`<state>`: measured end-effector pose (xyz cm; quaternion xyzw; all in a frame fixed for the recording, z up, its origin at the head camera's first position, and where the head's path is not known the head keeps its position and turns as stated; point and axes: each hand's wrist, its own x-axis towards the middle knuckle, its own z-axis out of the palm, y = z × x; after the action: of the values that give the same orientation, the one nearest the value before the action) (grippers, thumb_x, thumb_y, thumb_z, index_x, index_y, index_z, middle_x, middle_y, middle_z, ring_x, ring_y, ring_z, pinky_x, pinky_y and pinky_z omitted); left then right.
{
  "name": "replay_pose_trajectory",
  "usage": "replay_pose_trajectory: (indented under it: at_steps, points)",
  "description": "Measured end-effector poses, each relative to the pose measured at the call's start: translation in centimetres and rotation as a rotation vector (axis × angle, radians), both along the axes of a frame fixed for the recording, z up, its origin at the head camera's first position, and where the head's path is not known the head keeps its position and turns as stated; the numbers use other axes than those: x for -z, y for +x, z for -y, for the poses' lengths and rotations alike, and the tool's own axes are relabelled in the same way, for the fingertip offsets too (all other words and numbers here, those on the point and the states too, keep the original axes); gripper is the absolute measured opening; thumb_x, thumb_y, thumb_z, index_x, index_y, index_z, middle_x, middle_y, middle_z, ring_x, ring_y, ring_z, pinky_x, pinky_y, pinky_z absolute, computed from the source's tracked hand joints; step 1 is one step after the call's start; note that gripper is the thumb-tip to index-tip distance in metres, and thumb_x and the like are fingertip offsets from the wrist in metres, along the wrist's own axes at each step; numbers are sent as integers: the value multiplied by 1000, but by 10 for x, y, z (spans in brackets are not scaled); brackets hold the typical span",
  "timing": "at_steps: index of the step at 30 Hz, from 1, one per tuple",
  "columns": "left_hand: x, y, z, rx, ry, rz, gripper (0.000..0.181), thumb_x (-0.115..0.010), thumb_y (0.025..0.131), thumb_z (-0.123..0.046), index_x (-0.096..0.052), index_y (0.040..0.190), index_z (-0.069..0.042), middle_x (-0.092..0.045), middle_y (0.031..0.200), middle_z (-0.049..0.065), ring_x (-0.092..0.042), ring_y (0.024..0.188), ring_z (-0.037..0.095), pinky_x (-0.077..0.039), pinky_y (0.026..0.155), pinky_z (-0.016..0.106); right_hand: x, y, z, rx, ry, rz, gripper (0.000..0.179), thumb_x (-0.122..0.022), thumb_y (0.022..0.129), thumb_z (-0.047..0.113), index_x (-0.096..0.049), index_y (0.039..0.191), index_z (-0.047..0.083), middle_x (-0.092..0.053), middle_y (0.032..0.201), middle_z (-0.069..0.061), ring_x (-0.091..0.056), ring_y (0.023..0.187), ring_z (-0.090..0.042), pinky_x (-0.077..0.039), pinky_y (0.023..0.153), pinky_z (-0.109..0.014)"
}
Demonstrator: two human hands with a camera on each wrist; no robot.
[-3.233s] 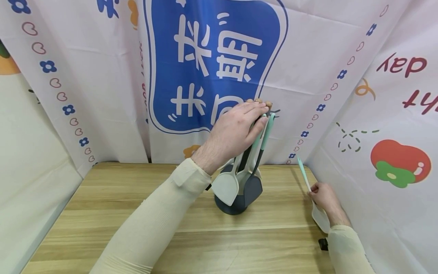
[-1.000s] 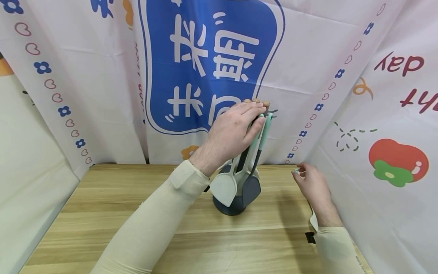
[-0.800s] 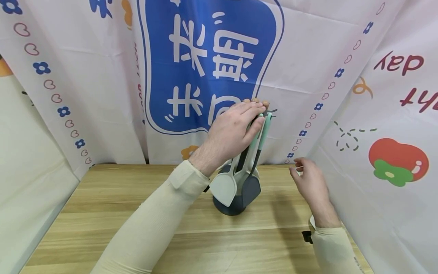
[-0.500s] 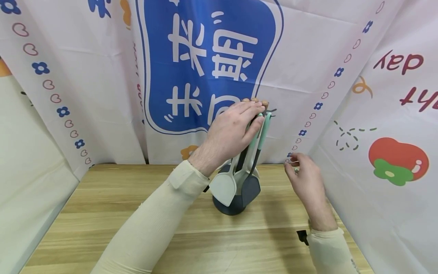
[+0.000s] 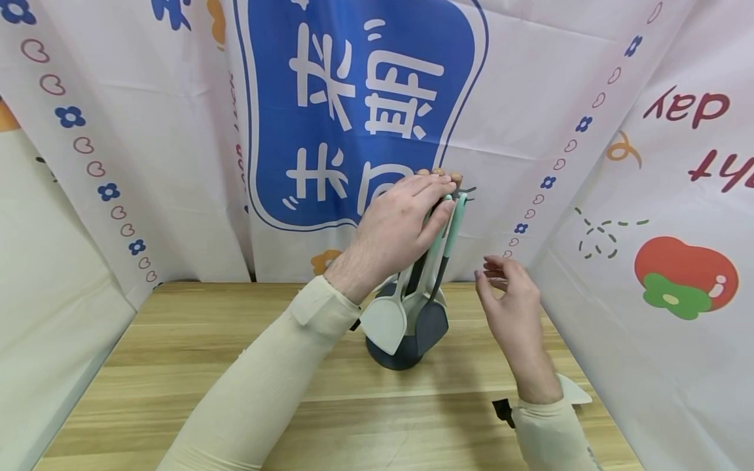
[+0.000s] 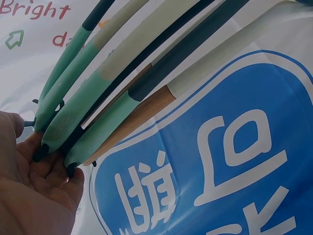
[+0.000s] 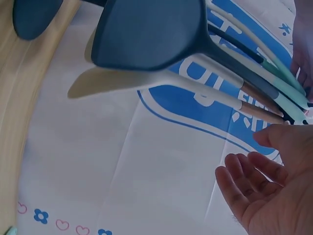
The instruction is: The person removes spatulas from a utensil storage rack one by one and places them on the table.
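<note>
A rotating utensil stand with a dark round base (image 5: 393,361) stands upright mid-table, hung with several utensils. On its near side hang a pale turner (image 5: 385,325) and a dark grey turner (image 5: 434,327) with a mint handle. My left hand (image 5: 400,219) grips the top of this stand, fingers and thumb bent around the handle ends; the left wrist view shows mint handles (image 6: 71,112) hooked beside the fingers. To the right, my right hand (image 5: 509,304) hovers with relaxed fingers and nothing in them. Under the right wrist lies a pale spatula (image 5: 574,390), its handle hidden by the forearm.
The wooden table (image 5: 235,366) ends at a printed cloth wall (image 5: 194,235) behind and another cloth wall (image 5: 665,366) on the right. Wood-ended handles (image 7: 259,112) also hang on the stand. A black piece (image 5: 503,412) sits on the right wrist.
My right hand, which earlier held the pale spatula at the right, has let it go on the table and moved left toward the stand. My left hand has stayed on the stand's top.
</note>
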<state>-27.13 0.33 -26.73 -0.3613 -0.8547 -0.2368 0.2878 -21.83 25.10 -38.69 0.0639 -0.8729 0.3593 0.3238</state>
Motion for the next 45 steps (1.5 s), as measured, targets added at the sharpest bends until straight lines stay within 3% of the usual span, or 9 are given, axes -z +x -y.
replay_pose_trajectory:
  at_steps: [6, 9, 16, 20, 26, 35, 45]
  points:
    - [0, 1, 0, -3, 2, -2, 48, -49, 128, -36, -67, 166, -15, -66, 174, 5, -56, 170, 24, -35, 150, 39, 6, -1, 11, -46, -72, -70, 33, -79, 110, 1, -73, 143, -4, -78, 132, -23, -80, 123, -38, -64, 103, -9]
    - [1, 1, 0, -2, 3, -6, 47, -48, 128, -36, -67, 166, -14, -66, 174, 6, -57, 170, 25, -36, 150, 40, 7, 0, 17, -61, -82, -90, 34, -79, 110, 0, -73, 143, -4, -77, 132, -23, -80, 123, -39, -62, 103, -5]
    - [1, 0, -1, 3, 10, -6, 47, -48, 128, -35, -68, 165, -14, -67, 173, 6, -57, 170, 25, -35, 150, 39, 7, 3, 33, -83, -98, -79, 35, -80, 109, 1, -72, 143, -3, -78, 132, -22, -81, 123, -38, -70, 107, -36]
    - [1, 0, -1, 8, 16, -4, 47, -48, 128, -36, -68, 164, -13, -68, 173, 6, -57, 169, 25, -34, 150, 38, 8, 3, 40, -100, -99, -77, 36, -81, 109, 2, -72, 144, -2, -78, 133, -22, -82, 123, -37, -72, 108, -43]
    - [1, 0, -1, 10, 18, -4, 47, -49, 127, -35, -68, 164, -14, -68, 172, 6, -57, 169, 25, -35, 150, 39, 10, 0, 49, -122, -100, -82, 40, -83, 108, 3, -72, 146, -1, -78, 133, -22, -82, 123, -38, -74, 107, -48]
    - [2, 0, -1, -1, 19, 8, 47, -48, 128, -36, -69, 164, -14, -68, 173, 5, -57, 169, 24, -32, 150, 33, 12, -3, 59, -146, -115, -11, 40, -82, 111, 6, -69, 149, 0, -76, 134, -21, -81, 124, -37, -75, 104, -51]
    - [3, -1, -1, 10, 27, -11, 46, -49, 127, -35, -70, 162, -13, -69, 171, 6, -59, 168, 24, -33, 150, 34, 16, -5, 62, -117, -105, -26, 33, -78, 112, 3, -71, 144, -2, -80, 127, -23, -84, 117, -39, -77, 90, -58]
